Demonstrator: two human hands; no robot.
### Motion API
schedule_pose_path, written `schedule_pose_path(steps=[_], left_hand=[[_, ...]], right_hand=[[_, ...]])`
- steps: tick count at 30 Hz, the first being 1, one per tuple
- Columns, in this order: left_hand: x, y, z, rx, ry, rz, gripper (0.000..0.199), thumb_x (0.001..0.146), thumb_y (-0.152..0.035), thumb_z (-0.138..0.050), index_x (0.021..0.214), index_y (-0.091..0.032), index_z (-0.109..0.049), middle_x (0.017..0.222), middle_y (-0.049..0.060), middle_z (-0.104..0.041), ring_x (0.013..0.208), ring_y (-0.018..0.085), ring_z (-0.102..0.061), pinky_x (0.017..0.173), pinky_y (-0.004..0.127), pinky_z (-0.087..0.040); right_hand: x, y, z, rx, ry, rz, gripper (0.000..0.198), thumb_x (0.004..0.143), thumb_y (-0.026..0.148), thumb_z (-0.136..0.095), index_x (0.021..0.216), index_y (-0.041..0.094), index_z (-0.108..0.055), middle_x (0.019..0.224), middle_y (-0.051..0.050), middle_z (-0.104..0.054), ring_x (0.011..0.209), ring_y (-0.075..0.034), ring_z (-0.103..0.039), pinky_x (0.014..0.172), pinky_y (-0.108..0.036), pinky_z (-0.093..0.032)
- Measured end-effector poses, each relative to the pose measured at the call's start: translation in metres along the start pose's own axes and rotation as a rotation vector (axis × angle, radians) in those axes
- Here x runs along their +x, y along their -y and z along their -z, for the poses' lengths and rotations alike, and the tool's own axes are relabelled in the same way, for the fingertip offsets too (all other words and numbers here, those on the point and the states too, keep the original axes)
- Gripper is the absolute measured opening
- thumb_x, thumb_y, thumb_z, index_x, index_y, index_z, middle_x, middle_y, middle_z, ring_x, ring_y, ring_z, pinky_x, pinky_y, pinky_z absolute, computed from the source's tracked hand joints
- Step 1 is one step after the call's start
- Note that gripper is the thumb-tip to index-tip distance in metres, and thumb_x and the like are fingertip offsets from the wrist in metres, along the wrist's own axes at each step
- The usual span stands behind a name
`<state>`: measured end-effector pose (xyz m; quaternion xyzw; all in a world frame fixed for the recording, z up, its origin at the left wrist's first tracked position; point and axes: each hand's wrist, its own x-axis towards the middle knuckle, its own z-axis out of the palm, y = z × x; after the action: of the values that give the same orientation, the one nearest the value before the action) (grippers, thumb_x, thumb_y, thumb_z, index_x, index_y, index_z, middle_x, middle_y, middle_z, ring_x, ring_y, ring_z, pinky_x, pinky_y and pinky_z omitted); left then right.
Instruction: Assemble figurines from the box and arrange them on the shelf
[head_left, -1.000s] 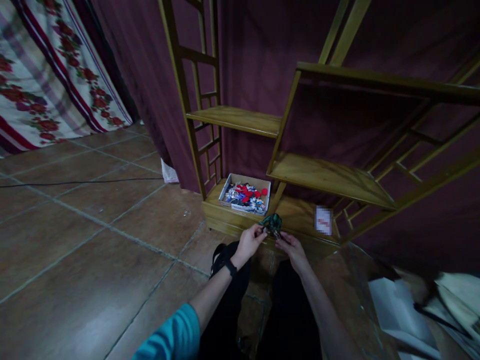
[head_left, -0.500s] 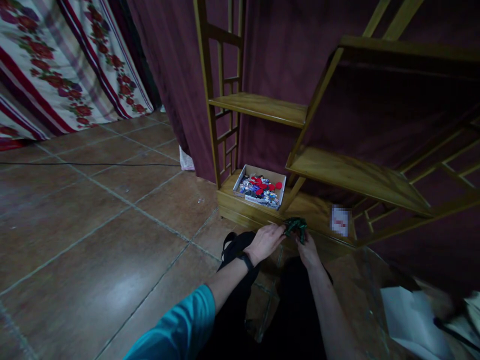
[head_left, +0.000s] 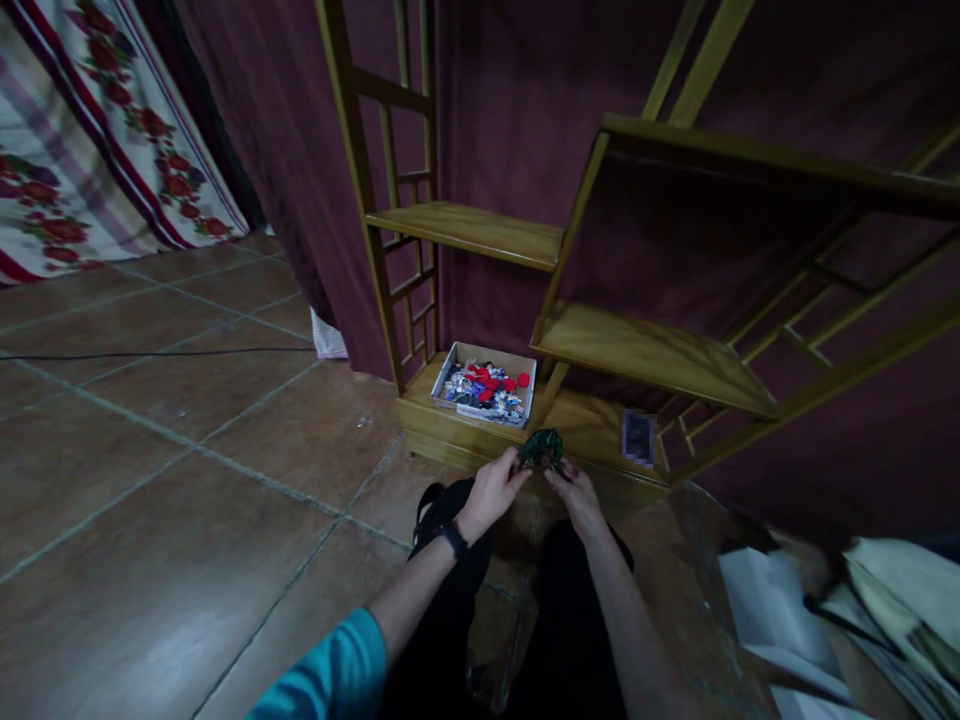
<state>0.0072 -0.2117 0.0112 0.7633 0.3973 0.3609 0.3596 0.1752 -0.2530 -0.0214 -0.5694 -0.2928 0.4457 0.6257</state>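
A dark green, glossy, crumpled-looking bundle point(head_left: 543, 448) is held up between my two hands, just in front of the shelf's low base. Its exact kind is not clear. My left hand point(head_left: 492, 492), with a black watch on the wrist, pinches the bundle's left side. On the other side, the fingers of my right hand point(head_left: 576, 494) close on its lower right edge. Beyond the bundle, a shallow cardboard box point(head_left: 491, 416) rests on the base, full of small mixed pieces with several red discs point(head_left: 491, 383) on top.
The wooden shelf unit point(head_left: 472, 232) rises ahead, with a middle board point(head_left: 652, 355) jutting above my right hand. A pixelated flat rectangle point(head_left: 639, 438) lies on its base. White boxes point(head_left: 780, 610) and a pale bag point(head_left: 911, 590) sit at the right. A black cable point(head_left: 165, 353) crosses the tiles.
The view has swung to the right, so everything sits further left. The green bundle has turned and looks more rounded between both hands. The pixelated rectangle went from bright to dark.
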Motion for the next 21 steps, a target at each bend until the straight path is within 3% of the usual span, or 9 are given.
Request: schedule_pose_path(steps=[3, 7, 12, 16, 21], left_hand=[[0.003, 0.003, 0.000, -0.089, -0.029, 0.031, 0.013, 0.078, -0.034, -0.052, 0.080, -0.021, -0.051, 0.065, -0.003, -0.054, 0.060, 0.012, -0.051, 0.058, 0.023, -0.037], [0.008, 0.011, -0.005, -0.274, -0.033, 0.079, 0.019, 0.076, -0.034, -0.055, 0.086, -0.018, -0.054, 0.065, -0.002, -0.056, 0.063, 0.012, -0.054, 0.062, 0.024, -0.041], [0.017, 0.021, -0.010, -0.620, -0.029, 0.232, 0.038, 0.071, -0.038, -0.061, 0.098, -0.013, -0.054, 0.070, 0.003, -0.062, 0.061, 0.013, -0.058, 0.059, 0.025, -0.044], [0.021, 0.022, -0.004, -0.731, 0.069, 0.330, 0.038, 0.068, -0.041, -0.063, 0.090, -0.011, -0.058, 0.068, 0.005, -0.063, 0.056, 0.011, -0.057, 0.051, 0.021, -0.039], [0.023, 0.020, 0.001, -0.721, 0.183, 0.385, 0.033, 0.068, -0.041, -0.063, 0.081, -0.011, -0.060, 0.067, 0.005, -0.063, 0.052, 0.009, -0.055, 0.045, 0.018, -0.034]], right_hand=[[-0.003, 0.004, -0.001, -0.009, 0.076, 0.054, 0.040, 0.056, 0.037, -0.073, 0.090, 0.018, -0.064, 0.092, -0.004, -0.066, 0.082, -0.020, -0.058, 0.068, -0.030, -0.047], [-0.006, 0.008, -0.002, 0.013, 0.080, 0.051, 0.041, 0.057, 0.037, -0.073, 0.094, 0.020, -0.064, 0.098, -0.004, -0.065, 0.086, -0.020, -0.058, 0.069, -0.030, -0.047], [-0.012, 0.014, 0.000, -0.008, 0.095, 0.049, 0.044, 0.056, 0.037, -0.074, 0.096, 0.021, -0.063, 0.091, -0.002, -0.066, 0.080, -0.019, -0.058, 0.071, -0.031, -0.047], [-0.015, 0.016, 0.001, -0.064, 0.105, 0.102, 0.040, 0.060, 0.038, -0.071, 0.095, 0.022, -0.063, 0.086, -0.002, -0.066, 0.076, -0.018, -0.058, 0.067, -0.029, -0.046], [-0.012, 0.013, 0.000, -0.087, 0.063, 0.163, 0.036, 0.059, 0.039, -0.071, 0.089, 0.021, -0.063, 0.082, -0.001, -0.065, 0.072, -0.016, -0.056, 0.059, -0.026, -0.044]])
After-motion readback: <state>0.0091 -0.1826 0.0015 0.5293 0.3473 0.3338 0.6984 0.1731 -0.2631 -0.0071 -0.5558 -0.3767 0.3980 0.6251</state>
